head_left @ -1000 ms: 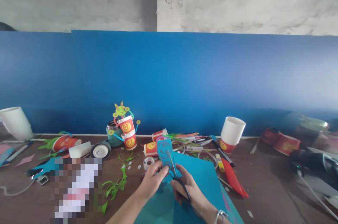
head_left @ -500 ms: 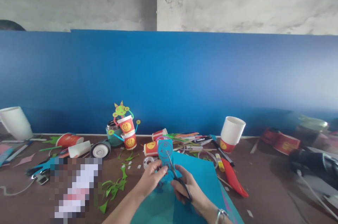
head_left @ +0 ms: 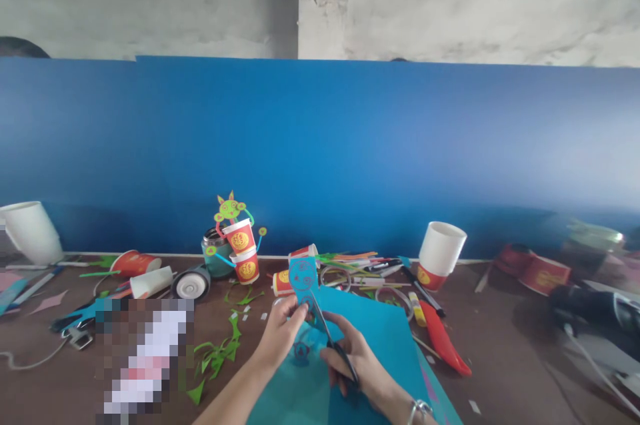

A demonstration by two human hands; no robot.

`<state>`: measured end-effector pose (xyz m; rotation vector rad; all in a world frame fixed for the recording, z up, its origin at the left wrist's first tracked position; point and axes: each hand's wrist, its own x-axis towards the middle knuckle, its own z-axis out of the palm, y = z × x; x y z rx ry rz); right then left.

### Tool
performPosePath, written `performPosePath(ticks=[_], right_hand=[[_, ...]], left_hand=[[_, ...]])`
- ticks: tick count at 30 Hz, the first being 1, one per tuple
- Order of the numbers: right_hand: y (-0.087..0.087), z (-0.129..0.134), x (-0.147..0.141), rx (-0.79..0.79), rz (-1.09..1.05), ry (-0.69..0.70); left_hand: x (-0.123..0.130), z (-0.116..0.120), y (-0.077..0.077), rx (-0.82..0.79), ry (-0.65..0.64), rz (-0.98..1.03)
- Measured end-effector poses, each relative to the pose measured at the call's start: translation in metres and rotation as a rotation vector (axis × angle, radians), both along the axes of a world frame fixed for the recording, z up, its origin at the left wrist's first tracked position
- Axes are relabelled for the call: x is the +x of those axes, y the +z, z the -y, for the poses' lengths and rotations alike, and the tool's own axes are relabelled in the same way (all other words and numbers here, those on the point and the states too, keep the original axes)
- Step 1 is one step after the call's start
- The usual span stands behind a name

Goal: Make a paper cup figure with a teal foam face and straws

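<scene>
My left hand [head_left: 285, 333] pinches a small blue piece of paper [head_left: 302, 273] with a round face drawn on it in red. In my right hand [head_left: 357, 353] is a pair of black-handled scissors [head_left: 324, 325], their blades pointing up and left against the right side of the paper piece. Beneath both hands lie larger sheets of blue paper [head_left: 373, 325]. A small round blue cutout with red marks [head_left: 301, 351] shows below my left hand.
Two stacked red cups with a green paper figure [head_left: 241, 238] stand left of centre beside an open jar [head_left: 215, 255]. Green scraps [head_left: 217, 351] lie left. Stacked white cups [head_left: 441, 251], a glue stick [head_left: 416, 308] and a red flat item [head_left: 443, 338] are on the right.
The blue paper piece has moved slightly left and turned in my left hand. The scissors now meet it lower, along its right side, and its upper part looks more rounded.
</scene>
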<state>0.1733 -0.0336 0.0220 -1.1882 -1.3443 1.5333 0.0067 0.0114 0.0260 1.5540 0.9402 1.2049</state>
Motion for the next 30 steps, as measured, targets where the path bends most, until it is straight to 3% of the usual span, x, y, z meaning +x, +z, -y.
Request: performPosePath(ticks=[9,12,20,30], right_hand=[[-0.001,-0.002,0.007,-0.044,0.025,0.016],[-0.003,-0.002,0.007,-0.025,0.045,-0.004],[-0.001,-0.002,0.004,-0.019,0.026,-0.044],[0.000,0.002,-0.001,-0.028,-0.021,-0.100]], left_hand=[[-0.003,0.005,0.003,-0.048,-0.228,-0.049],[-0.004,0.002,0.000,-0.069,-0.215,-0.027],[0.004,0.003,-0.003,-0.036,-0.036,0.000],[0.015,0.011,-0.002,-0.136,-0.173,0.069]])
